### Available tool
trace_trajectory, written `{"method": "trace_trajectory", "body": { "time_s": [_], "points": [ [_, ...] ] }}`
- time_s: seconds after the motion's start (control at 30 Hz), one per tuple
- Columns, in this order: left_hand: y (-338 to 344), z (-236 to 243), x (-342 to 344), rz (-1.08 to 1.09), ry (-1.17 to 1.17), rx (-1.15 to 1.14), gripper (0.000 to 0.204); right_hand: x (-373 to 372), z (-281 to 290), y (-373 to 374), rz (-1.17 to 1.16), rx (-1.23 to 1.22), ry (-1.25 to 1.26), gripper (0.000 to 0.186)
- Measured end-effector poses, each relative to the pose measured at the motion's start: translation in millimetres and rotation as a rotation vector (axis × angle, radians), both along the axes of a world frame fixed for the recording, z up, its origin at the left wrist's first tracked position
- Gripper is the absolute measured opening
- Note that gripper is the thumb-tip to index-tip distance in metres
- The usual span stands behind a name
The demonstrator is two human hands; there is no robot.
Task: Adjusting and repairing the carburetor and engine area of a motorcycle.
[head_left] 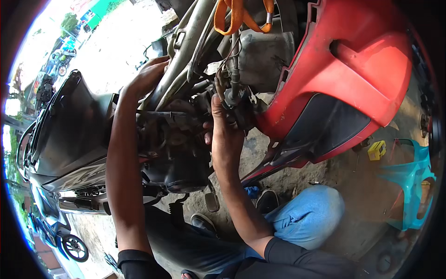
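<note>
Before me is a partly stripped motorcycle with a bare metal frame tube [185,51] running through its middle. My left hand [147,78] reaches over to the tube's far side, bent at the wrist; its fingertips disappear behind the tube. Deep among the engine parts, my right hand [226,132] is closed, its thumb raised and its other fingers curled low. What it grips is mostly hidden by the hand and shadow. Just above the thumb stands a cylindrical fitting [233,95] with a cable and thin wires. The dark engine [179,156] lies between my forearms.
A red body panel [353,69] spreads along the right. An orange strap [235,17] hangs at the top. The black seat section [69,135] is on the left. A turquoise plastic stool [413,186] and yellow box [377,150] lie at right. A foot pedal [212,202] juts out below.
</note>
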State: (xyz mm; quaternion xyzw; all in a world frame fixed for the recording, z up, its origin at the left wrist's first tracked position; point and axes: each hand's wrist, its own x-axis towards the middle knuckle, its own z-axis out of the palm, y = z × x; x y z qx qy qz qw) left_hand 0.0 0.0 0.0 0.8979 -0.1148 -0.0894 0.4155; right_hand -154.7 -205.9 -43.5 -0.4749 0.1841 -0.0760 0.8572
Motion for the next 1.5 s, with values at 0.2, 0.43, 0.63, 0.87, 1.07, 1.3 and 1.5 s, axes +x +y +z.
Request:
{"method": "trace_trajectory", "body": {
  "time_s": [0.2, 0.43, 0.63, 0.87, 1.07, 1.3, 1.5],
  "points": [
    [13.2, -4.3, 7.3, 0.188, 0.342, -0.224, 0.053, -2.9, -0.4, 2.8, -0.027, 0.036, -0.016, 0.040],
    [-2.4, 3.8, 4.6, 0.200, 0.296, -0.147, 0.051, -0.1, -1.4, -1.9, -0.082, 0.047, -0.033, 0.033],
    [14.2, 6.2, 3.3, 0.087, 0.311, -0.190, 0.059, 3.4, -25.1, 12.7, -0.202, -0.107, -0.079, 0.036],
    [8.8, -1.2, 5.0, 0.223, 0.214, -0.182, 0.064, 0.4, -12.5, -1.5, 0.046, 0.112, 0.040, 0.076],
    [21.8, -6.8, 14.3, 0.168, 0.316, -0.260, 0.061, -2.5, -3.4, 2.6, -0.048, 0.108, -0.002, 0.032],
    [-5.0, 10.9, -1.3, 0.164, 0.421, -0.301, 0.039, 0.3, -8.8, -2.0, -0.054, 0.090, -0.060, 0.030],
    [-4.7, 9.2, -2.4, 0.218, 0.539, -0.293, 0.031, 0.5, -5.7, 1.6, -0.060, 0.088, -0.053, 0.029]
  ]
}}
